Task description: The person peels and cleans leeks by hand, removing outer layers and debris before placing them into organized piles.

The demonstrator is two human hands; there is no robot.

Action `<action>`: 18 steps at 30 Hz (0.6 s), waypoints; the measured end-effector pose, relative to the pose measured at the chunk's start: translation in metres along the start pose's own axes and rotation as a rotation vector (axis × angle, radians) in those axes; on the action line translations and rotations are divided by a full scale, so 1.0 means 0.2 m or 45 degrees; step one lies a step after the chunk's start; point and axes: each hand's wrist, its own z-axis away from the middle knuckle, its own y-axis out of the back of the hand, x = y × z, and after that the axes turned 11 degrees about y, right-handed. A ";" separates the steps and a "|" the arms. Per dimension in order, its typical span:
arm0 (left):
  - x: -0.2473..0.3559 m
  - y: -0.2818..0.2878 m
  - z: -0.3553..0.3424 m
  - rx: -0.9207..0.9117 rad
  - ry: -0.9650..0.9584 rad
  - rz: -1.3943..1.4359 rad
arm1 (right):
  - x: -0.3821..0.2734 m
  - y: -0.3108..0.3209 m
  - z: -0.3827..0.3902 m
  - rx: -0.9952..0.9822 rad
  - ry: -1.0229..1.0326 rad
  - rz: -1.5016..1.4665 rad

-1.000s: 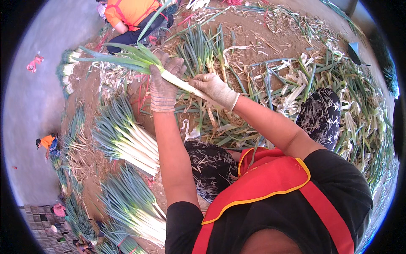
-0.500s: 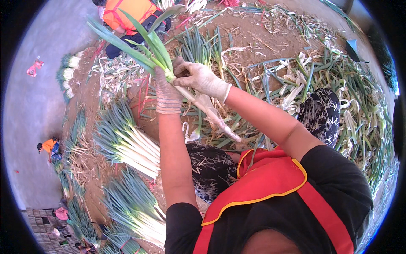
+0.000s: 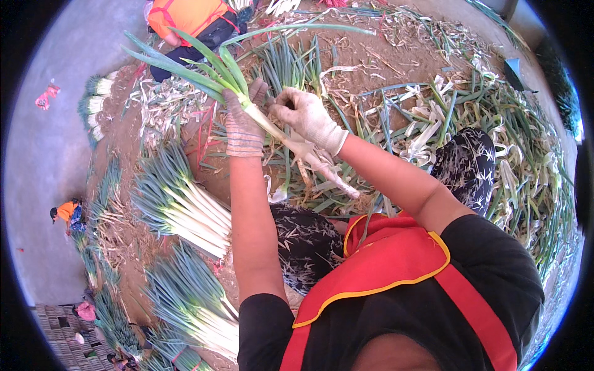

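My left hand (image 3: 242, 123), in a pale knit glove, is closed around a long green onion (image 3: 267, 125) just below where its leaves fork. Its green leaves fan out to the upper left, with one long leaf bending to the right. The white stalk slants down to the right, its root end above my lap. Loose outer skin hangs along the lower stalk. Beside the stalk, my gloved right hand (image 3: 304, 117) has its fingers curled in a pinch; what they hold, if anything, is hidden.
Bundles of green onions (image 3: 189, 204) lie to my left, with another pile (image 3: 195, 297) nearer me. Stripped leaves (image 3: 507, 167) are heaped at the right. More green onions (image 3: 281, 65) lie ahead on the soil. A person in an orange top (image 3: 189, 18) is at the far left.
My right hand has moved off the stalk, to the right and slightly down. A long leaf now stretches out to the right, and skin hangs looser at the lower stalk.
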 end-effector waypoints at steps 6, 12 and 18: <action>-0.02 -0.03 0.00 -0.208 0.084 0.052 | 0.00 -0.04 -0.11 -0.054 0.175 0.036; -0.03 0.01 -0.04 -0.064 0.083 0.125 | -0.02 0.00 -0.11 -0.222 0.168 0.204; -0.06 -0.02 -0.04 0.003 0.087 0.049 | -0.06 0.01 0.02 -0.117 0.289 0.305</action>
